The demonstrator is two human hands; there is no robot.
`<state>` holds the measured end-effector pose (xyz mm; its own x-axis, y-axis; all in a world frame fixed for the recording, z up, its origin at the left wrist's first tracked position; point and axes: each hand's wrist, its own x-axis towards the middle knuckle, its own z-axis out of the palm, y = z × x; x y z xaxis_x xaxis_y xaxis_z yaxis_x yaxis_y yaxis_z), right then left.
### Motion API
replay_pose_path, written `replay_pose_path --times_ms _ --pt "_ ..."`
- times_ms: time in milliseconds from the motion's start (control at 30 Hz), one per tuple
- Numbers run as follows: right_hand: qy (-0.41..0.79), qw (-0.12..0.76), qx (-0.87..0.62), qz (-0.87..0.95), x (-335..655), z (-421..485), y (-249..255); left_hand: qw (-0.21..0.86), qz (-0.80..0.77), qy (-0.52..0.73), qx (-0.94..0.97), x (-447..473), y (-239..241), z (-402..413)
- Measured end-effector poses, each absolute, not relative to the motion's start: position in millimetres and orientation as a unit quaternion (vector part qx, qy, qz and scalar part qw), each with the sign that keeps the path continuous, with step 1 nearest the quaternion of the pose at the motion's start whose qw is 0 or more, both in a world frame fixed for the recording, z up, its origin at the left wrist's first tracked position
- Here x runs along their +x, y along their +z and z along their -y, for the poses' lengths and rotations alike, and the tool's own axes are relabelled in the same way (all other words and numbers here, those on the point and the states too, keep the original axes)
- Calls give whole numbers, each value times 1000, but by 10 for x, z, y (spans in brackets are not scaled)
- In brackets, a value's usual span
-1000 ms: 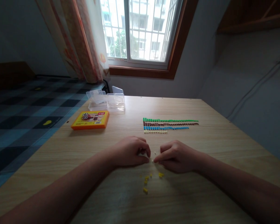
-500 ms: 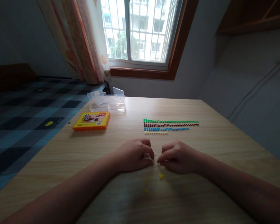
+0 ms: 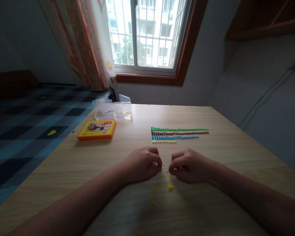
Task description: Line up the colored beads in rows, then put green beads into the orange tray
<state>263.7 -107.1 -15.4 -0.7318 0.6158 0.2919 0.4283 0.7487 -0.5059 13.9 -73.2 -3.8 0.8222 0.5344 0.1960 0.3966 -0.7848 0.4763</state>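
Observation:
My left hand (image 3: 145, 164) rests on the table with its fingers curled and the thumb and index fingertip brought together. Whether a small piece sits between them is hidden. Facing it, my right hand (image 3: 186, 165) is bent in a similar pinch, and its fingertips hide anything they may hold. In the gap between the hands lie a tiny whitish piece (image 3: 164, 164) and another tiny whitish piece (image 3: 166, 171), the latter just beside the right fingertips. Closer to me is a little heap of yellow pieces (image 3: 170, 187), with more scattered yellow pieces (image 3: 154, 192) to its left.
Beyond the hands run rows of small building pieces: green (image 3: 179, 129), brown (image 3: 179, 133), blue (image 3: 174, 137) and cream (image 3: 164, 142). An orange-yellow box (image 3: 96, 130) lies at the left. Clear plastic cases (image 3: 113, 110) with raised lids stand behind it on the wooden table (image 3: 226, 147).
My right hand has drawn slightly to the right, and a whitish piece at its fingertips now lies uncovered on the table. The left hand has hardly moved. The view has tilted slightly.

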Motion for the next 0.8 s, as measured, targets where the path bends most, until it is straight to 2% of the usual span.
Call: replay_pose_path --times_ms 167,333,633,800 --pt "216 262 -313 887 2709 953 -150 202 -296 200 912 124 -73 666" --pt "217 231 -321 892 2752 878 -176 184 -336 213 899 99 -135 582" --pt "210 250 -332 885 2870 786 -184 161 -346 192 904 83 -147 546" --pt "219 229 -331 889 2832 844 -168 163 -348 182 905 77 -163 535"
